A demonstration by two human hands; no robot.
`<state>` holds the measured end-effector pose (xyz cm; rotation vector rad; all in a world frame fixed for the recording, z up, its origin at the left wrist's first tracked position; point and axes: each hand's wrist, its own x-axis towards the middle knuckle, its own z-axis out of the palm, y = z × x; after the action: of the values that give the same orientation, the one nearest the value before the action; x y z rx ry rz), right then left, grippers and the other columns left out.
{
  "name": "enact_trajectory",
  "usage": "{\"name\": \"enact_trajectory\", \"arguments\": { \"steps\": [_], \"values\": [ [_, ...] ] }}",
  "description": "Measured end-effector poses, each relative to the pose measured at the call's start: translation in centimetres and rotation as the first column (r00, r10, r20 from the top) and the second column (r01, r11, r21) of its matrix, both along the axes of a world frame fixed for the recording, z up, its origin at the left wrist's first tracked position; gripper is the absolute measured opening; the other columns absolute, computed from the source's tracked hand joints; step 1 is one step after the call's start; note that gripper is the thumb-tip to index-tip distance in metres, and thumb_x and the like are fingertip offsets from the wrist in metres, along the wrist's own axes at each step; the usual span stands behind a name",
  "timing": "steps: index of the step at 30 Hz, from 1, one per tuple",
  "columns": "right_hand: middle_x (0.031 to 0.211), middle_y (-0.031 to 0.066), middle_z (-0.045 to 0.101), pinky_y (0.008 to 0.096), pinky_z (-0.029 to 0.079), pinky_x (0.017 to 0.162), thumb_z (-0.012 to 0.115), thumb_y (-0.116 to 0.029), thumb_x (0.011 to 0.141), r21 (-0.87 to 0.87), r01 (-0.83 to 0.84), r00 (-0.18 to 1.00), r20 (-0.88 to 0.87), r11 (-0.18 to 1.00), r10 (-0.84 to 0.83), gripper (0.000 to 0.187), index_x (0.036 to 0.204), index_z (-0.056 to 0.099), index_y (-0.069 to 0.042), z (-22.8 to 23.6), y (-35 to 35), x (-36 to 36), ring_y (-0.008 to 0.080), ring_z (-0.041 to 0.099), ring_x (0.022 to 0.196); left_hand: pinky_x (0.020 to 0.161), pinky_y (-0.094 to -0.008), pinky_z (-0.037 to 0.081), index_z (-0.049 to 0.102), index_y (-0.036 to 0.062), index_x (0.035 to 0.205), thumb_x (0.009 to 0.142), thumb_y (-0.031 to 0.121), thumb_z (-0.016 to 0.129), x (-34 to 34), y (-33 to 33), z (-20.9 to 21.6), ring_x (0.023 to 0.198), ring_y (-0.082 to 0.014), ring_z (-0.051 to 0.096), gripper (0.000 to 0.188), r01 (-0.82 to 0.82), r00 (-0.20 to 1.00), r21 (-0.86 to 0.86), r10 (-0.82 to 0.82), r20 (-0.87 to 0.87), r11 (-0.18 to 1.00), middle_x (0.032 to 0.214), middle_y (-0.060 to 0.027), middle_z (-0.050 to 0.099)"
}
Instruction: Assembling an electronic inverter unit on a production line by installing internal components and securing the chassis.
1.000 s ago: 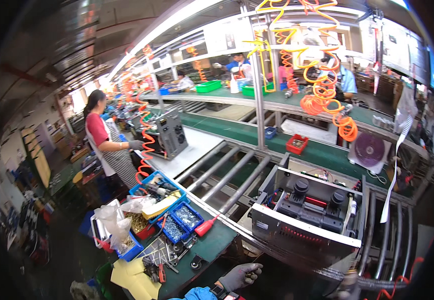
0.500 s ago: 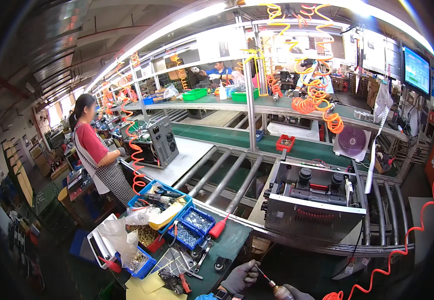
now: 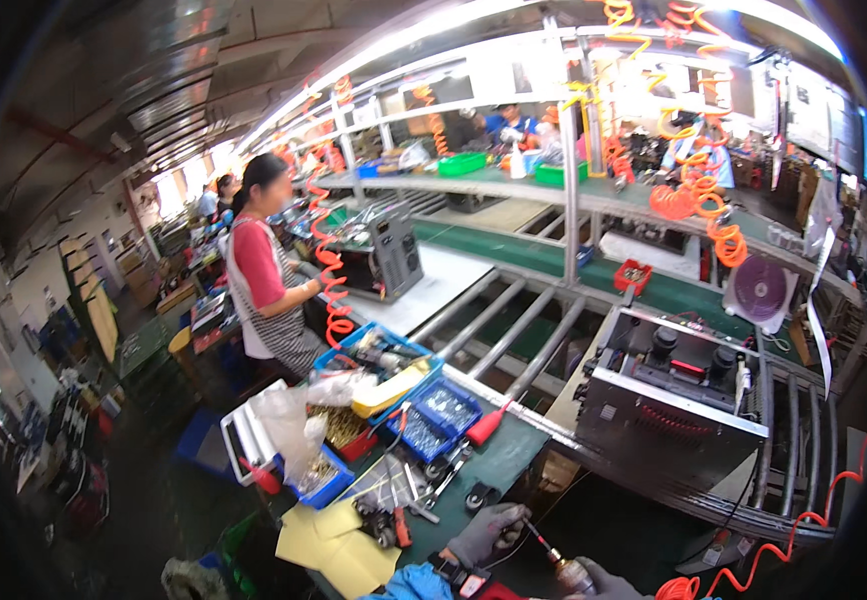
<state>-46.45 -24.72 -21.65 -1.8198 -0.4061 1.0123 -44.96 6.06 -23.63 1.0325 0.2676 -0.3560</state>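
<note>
Low in the picture, my left hand wears a grey glove. Its fingers are pinched together at the tip of a driver's thin shaft; what they hold there is too small to make out. My gloved right hand, partly cut off by the lower edge, is wrapped round the body of the power screwdriver. The shaft points up and left toward my left fingers. Beside my left hand, a black caster wheel lies on the green bench, near wrenches and a red-handled tool.
Blue bins of screws, yellow paper and plastic bags crowd the bench. An open metal case sits on the roller conveyor. A red coiled hose hangs at right. A co-worker stands by another case.
My view has swung left, so the bench, case and co-worker appear farther right. Both hands keep about the same hold at the screwdriver.
</note>
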Motion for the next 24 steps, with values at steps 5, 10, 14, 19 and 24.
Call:
{"name": "enact_trajectory", "arguments": {
  "steps": [5,10,14,19,24],
  "values": [
    [0.112,-0.0005,0.047,0.0238,0.043,0.085,0.065,-0.004,0.086,0.429,0.129,0.913,-0.403,0.894,0.062,0.067,0.145,0.033,-0.002,1.2,0.8,1.4,0.0075,0.048,0.096,0.044,-0.0175,0.032,0.058,0.0025,0.112,0.099,0.027,0.056,0.1,1.3,0.3,0.058,-0.004,0.044,0.028,0.03,0.997,-0.023,-0.029,0.075,0.999,0.074,0.0012,0.049],
    [0.12,0.0022,0.049,0.0257,0.043,0.089,0.068,-0.008,0.086,0.328,0.089,0.967,-0.253,0.94,-0.003,0.075,0.149,0.027,-0.002,1.7,1.0,1.7,0.0115,0.05,0.101,0.043,-0.0165,0.032,0.058,0.0001,0.112,0.099,0.027,0.056,0.2,0.9,-0.1,0.056,-0.0045,0.043,0.03,-0.051,0.997,-0.086,0.055,0.048,0.995,0.072,0.0008,0.049],
    [0.128,0.0061,0.05,0.0274,0.042,0.096,0.069,-0.013,0.087,0.118,-0.071,0.997,0.036,0.99,0.068,0.077,0.15,0.026,-0.001,1.7,0.6,2.0,0.0144,0.051,0.111,0.042,-0.0183,0.032,0.06,0.003,0.111,0.099,0.028,0.056,0.2,0.7,-0.3,0.053,-0.0048,0.04,0.028,-0.057,0.998,-0.05,0.058,0.014,0.997,0.071,0.0028,0.048],
    [0.128,0.0056,0.05,0.0256,0.04,0.097,0.07,-0.013,0.086,0.221,-0.004,0.995,-0.1,0.975,0.026,0.075,0.148,0.029,0.0,0.7,0.9,2.5,0.0133,0.049,0.114,0.045,-0.0177,0.032,0.062,0.0044,0.111,0.099,0.029,0.058,0.7,0.7,-0.3,0.054,-0.0038,0.04,0.028,-0.045,0.999,0.005,0.045,0.009,0.999,0.072,0.0039,0.05],
    [0.124,0.0023,0.05,0.0227,0.038,0.094,0.069,-0.014,0.085,0.448,0.212,0.826,-0.557,0.869,0.085,0.066,0.142,0.038,-0.002,-0.3,1.5,3.4,0.0111,0.048,0.109,0.046,-0.018,0.033,0.061,0.0014,0.114,0.1,0.03,0.053,1.2,-0.6,-0.3,0.055,-0.0048,0.042,0.032,-0.142,0.99,0.126,0.143,0.005,0.982,0.071,0.0018,0.049]
  ]
}}
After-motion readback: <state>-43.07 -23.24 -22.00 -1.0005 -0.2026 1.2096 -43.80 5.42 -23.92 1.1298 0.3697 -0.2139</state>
